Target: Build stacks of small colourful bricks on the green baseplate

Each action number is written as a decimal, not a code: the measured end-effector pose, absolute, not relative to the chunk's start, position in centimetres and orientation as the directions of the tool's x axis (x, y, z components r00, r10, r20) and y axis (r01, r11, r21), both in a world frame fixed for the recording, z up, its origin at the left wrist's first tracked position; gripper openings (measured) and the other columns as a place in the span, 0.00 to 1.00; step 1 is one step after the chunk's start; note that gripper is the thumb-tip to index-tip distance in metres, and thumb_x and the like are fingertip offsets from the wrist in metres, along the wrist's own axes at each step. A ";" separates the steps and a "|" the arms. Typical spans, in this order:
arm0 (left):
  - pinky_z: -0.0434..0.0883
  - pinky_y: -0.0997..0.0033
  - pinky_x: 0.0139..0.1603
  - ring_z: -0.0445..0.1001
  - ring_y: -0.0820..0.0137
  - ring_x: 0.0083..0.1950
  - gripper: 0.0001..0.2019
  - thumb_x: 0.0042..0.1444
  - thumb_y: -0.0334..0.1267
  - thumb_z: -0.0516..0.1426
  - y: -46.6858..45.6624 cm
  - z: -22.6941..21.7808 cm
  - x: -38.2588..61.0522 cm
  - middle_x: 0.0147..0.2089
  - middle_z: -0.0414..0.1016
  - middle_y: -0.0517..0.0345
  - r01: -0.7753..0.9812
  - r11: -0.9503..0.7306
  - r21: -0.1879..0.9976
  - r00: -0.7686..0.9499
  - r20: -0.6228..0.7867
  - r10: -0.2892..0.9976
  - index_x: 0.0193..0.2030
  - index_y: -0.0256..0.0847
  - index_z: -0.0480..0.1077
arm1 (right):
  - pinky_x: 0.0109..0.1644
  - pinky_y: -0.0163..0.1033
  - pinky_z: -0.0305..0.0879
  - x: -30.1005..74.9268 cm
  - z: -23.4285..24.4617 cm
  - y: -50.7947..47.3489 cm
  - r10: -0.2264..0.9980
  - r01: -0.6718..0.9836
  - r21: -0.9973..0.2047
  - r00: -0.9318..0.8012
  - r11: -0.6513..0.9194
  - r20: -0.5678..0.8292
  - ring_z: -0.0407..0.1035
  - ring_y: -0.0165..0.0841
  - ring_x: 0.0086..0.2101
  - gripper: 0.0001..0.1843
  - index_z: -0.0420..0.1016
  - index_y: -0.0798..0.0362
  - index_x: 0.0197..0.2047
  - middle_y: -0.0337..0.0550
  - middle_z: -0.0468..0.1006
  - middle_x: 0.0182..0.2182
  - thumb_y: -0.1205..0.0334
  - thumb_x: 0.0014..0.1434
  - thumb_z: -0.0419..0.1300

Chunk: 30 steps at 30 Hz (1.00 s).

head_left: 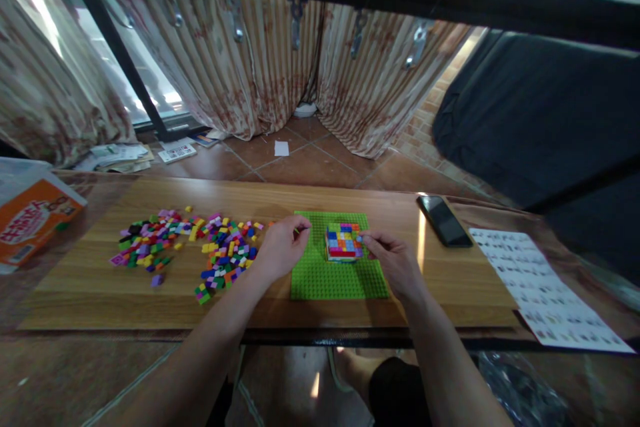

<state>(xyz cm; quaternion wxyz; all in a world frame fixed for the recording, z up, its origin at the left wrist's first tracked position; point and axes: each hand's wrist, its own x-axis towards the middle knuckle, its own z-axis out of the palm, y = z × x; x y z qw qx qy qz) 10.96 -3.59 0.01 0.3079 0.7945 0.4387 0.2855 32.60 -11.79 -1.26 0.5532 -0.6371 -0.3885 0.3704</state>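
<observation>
A green studded baseplate [320,277] lies on a wooden board [100,287]. A small multicoloured brick block [343,241] stands on its upper right part. My right hand [393,260] is beside the block's right edge, fingers pinched on a small brick I can barely make out against the block. My left hand [283,243] rests at the baseplate's left edge, fingers curled with the tips pinched together; what they hold, if anything, is too small to name. A spread of several loose coloured bricks [200,247] lies left of my left hand.
A black phone [444,220] lies on the board's right end. A printed sheet [543,290] lies further right. An orange and white box [30,217] sits at the far left. Beyond the table are tiled floor, papers and curtains.
</observation>
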 end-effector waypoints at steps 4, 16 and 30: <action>0.68 0.72 0.38 0.72 0.71 0.35 0.07 0.57 0.31 0.52 -3.6 0.1 11.0 0.33 0.76 0.57 0.518 -0.420 0.745 0.452 0.179 0.874 0.36 0.38 0.72 | 0.28 0.34 0.62 32.5 -1.3 -11.8 0.906 0.068 -0.994 0.420 -0.091 -0.054 0.67 0.29 0.28 0.16 0.81 0.52 0.32 0.41 0.80 0.28 0.49 0.43 0.69; 0.68 0.72 0.37 0.73 0.70 0.35 0.08 0.56 0.31 0.52 -3.7 0.1 10.8 0.32 0.76 0.57 0.528 -0.420 0.738 0.458 0.169 0.873 0.36 0.39 0.72 | 0.26 0.33 0.61 32.1 -1.3 -11.3 0.892 0.007 -0.998 0.450 -0.065 -0.055 0.65 0.26 0.23 0.14 0.78 0.53 0.27 0.38 0.76 0.23 0.53 0.40 0.71; 0.69 0.72 0.38 0.72 0.71 0.34 0.08 0.55 0.31 0.52 -4.0 0.4 11.1 0.32 0.76 0.57 0.509 -0.414 0.755 0.453 0.174 0.874 0.36 0.38 0.72 | 0.28 0.35 0.68 31.9 -1.3 -11.1 0.885 -0.082 -0.992 0.448 -0.100 -0.127 0.69 0.27 0.23 0.14 0.76 0.54 0.25 0.37 0.76 0.22 0.55 0.38 0.71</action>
